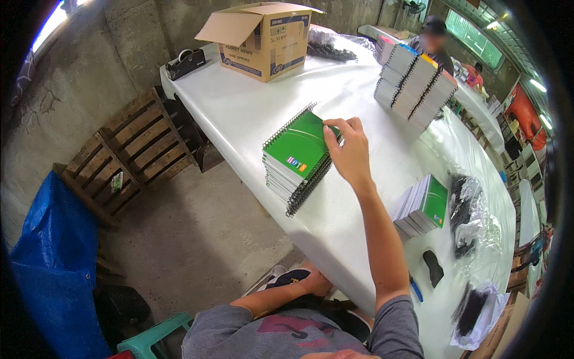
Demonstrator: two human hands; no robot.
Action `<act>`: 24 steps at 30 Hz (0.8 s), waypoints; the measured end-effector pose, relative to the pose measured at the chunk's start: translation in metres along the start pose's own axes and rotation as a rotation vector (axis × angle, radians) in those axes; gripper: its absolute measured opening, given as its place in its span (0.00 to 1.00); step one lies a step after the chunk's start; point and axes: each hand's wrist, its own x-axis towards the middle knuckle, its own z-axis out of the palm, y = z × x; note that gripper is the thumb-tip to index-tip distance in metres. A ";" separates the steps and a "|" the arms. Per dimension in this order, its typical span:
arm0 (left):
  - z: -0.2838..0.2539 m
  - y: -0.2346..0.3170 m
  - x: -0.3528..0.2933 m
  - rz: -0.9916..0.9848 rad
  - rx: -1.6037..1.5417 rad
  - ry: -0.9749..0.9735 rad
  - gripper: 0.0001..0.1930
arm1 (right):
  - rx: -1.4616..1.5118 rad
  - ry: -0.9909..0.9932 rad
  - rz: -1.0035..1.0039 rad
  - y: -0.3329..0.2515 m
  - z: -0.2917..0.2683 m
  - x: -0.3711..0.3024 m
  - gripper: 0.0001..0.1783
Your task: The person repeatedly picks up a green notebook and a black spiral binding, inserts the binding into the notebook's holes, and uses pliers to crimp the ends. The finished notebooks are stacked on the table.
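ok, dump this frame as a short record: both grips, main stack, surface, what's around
right grip: touching the green notebook stack at the top, right-hand edge
left grip: low by the lap, off the table; can't tell if it holds anything
stack_state: spiral-bound, green cover on top
surface: white-covered table
far_end: open cardboard box
right_side: taller notebook pile, smaller green stack, clear plastic bag, blue tool
others: person in a cap behind the taller pile
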 end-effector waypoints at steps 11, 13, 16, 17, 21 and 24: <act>0.017 -0.012 0.034 -0.128 -0.126 0.057 0.29 | -0.128 0.003 0.022 -0.003 -0.002 -0.002 0.10; 0.014 -0.017 0.048 -0.198 -0.168 0.045 0.29 | -0.127 -0.002 0.021 -0.006 0.000 -0.002 0.10; 0.012 -0.023 0.061 -0.272 -0.203 0.029 0.28 | -0.147 0.033 0.008 -0.006 0.003 -0.002 0.09; 0.012 -0.025 0.060 -0.288 -0.201 0.023 0.28 | -0.149 0.053 0.007 -0.006 0.005 -0.003 0.09; 0.016 -0.026 0.048 -0.333 -0.174 0.005 0.27 | -0.132 0.096 0.023 -0.007 0.010 -0.007 0.08; 0.017 -0.026 0.046 -0.340 -0.182 -0.003 0.27 | -0.107 0.127 0.026 -0.006 0.014 -0.006 0.08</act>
